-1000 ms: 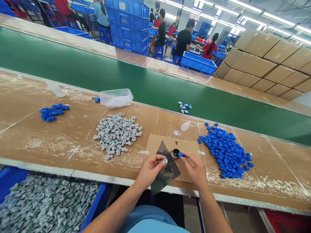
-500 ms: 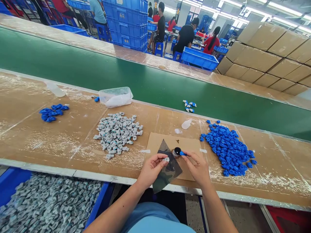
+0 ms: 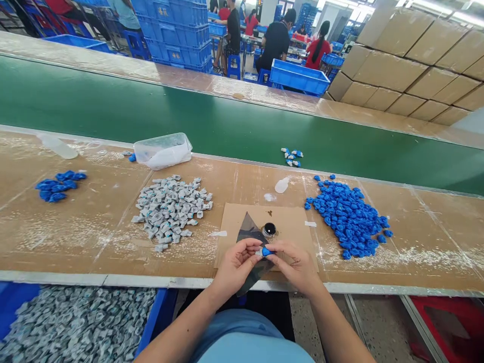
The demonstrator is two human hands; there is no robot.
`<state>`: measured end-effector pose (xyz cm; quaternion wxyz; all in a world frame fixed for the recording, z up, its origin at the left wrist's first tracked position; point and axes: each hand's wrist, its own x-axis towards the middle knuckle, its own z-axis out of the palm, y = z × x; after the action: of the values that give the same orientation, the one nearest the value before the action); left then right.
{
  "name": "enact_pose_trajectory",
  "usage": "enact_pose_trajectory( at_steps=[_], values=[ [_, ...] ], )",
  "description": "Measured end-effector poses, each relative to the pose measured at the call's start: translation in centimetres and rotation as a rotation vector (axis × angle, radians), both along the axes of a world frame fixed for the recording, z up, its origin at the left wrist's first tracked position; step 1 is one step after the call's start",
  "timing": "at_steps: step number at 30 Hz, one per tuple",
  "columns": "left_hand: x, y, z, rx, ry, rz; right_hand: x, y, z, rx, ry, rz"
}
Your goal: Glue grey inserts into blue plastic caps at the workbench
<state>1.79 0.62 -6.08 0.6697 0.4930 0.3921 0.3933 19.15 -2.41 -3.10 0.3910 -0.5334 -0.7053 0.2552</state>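
My left hand (image 3: pixel 237 262) pinches a small grey-white piece (image 3: pixel 259 252). Between the fingertips of my right hand (image 3: pixel 297 264) is a small blue piece (image 3: pixel 266 251), which meets the grey one end to end. Both hands are above a dark, pointed sheet (image 3: pixel 249 233) lying over a cardboard mat (image 3: pixel 293 229). Just beyond the fingers stands a small round jar (image 3: pixel 269 230) with a black top or contents. A heap of grey pieces (image 3: pixel 172 209) lies to the left, and a heap of blue pieces (image 3: pixel 350 217) to the right.
Behind the bench runs a green belt (image 3: pixel 227 128) bearing several joined blue-and-white pieces (image 3: pixel 292 157). A clear plastic container (image 3: pixel 163 152) stands at the bench's back edge. Lower left, a blue bin (image 3: pixel 161 312) holds many grey pieces. Several people sit in the background.
My right hand has moved from the jar toward my left hand, bringing the blue piece against the grey one. The view has tilted down and shifted slightly.
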Motion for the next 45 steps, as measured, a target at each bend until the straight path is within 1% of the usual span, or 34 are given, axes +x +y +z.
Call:
enact_pose_trajectory(
  at_steps=[3, 5, 8, 11, 13, 15, 17, 18, 19, 20, 22, 24, 25, 26, 27, 29, 31, 33, 35, 39, 41, 43, 45],
  values=[
    [-0.6, 0.2, 0.6, 0.155, 0.144, -0.068, 0.6, 0.1, 0.3, -0.002, -0.032, 0.082],
    [-0.8, 0.3, 1.1, 0.207, 0.193, -0.096, 0.7, 0.2, 0.5, -0.016, -0.029, 0.103],
    [-0.6, 0.1, 1.4, 0.168, 0.140, -0.084, 0.6, 0.0, 0.1, -0.039, 0.032, 0.056],
    [-0.2, -0.1, 1.1, 0.105, 0.085, -0.074, 0.2, -0.4, -0.9, -0.025, 0.108, -0.009],
    [0.1, 0.0, 0.9, 0.089, 0.088, -0.099, 0.0, -0.7, -1.4, -0.012, 0.122, -0.028],
    [0.1, 0.4, 0.9, 0.080, 0.110, -0.140, 0.1, -0.9, -1.6, -0.010, 0.092, -0.024],
    [-0.1, 1.5, 1.0, 0.065, 0.138, -0.150, 1.0, -1.2, -1.5, -0.007, 0.043, -0.047],
    [-0.3, 2.4, 1.0, 0.061, 0.153, -0.134, 1.8, -1.4, -1.4, 0.000, 0.018, -0.093],
    [-0.5, 3.6, 1.0, 0.063, 0.178, -0.098, 2.9, -1.7, -1.4, 0.012, -0.010, -0.175],
    [-0.7, 4.9, 0.9, 0.085, 0.211, -0.045, 4.2, -2.1, -1.3, 0.025, -0.039, -0.296],
    [-1.0, 7.8, 0.7, 0.145, 0.312, 0.060, 7.3, -3.2, -1.4, 0.029, -0.106, -0.592],
    [-1.0, 10.6, 0.6, 0.217, 0.419, 0.114, 10.3, -4.5, -1.7, -0.020, -0.183, -0.848],
    [-0.8, 11.9, 0.5, 0.246, 0.476, 0.126, 11.6, -5.1, -1.9, -0.064, -0.226, -0.925],
    [-0.6, 12.9, 0.5, 0.274, 0.534, 0.133, 12.6, -5.5, -2.1, -0.113, -0.260, -0.966],
    [-0.2, 13.7, 0.5, 0.300, 0.590, 0.134, 13.4, -5.9, -2.4, -0.158, -0.286, -0.978],
    [0.5, 14.6, 0.5, 0.367, 0.683, 0.125, 14.2, -6.4, -2.9, -0.221, -0.298, -0.941],
    [1.1, 14.8, 0.5, 0.441, 0.738, 0.103, 14.5, -6.5, -3.4, -0.250, -0.281, -0.871],
    [0.9, 14.4, 0.6, 0.487, 0.779, 0.101, 14.7, -6.4, -3.9, -0.260, -0.283, -0.810],
    [-0.1, 13.8, 0.6, 0.526, 0.836, 0.126, 14.9, -6.1, -4.3, -0.248, -0.333, -0.792],
    [-3.9, 12.5, 0.9, 0.600, 0.975, 0.203, 15.2, -5.2, -4.7, -0.198, -0.389, -0.767],
    [-5.8, 12.0, 0.9, 0.665, 1.100, 0.193, 14.9, -4.9, -4.6, -0.142, -0.404, -0.785],
    [-7.0, 11.9, 0.8, 0.720, 1.204, 0.149, 14.4, -4.7, -4.4, -0.116, -0.387, -0.830],
    [-7.4, 11.9, 0.6, 0.737, 1.229, 0.120, 13.5, -4.4, -4.2, -0.148, -0.269, -0.842]
  ],
)
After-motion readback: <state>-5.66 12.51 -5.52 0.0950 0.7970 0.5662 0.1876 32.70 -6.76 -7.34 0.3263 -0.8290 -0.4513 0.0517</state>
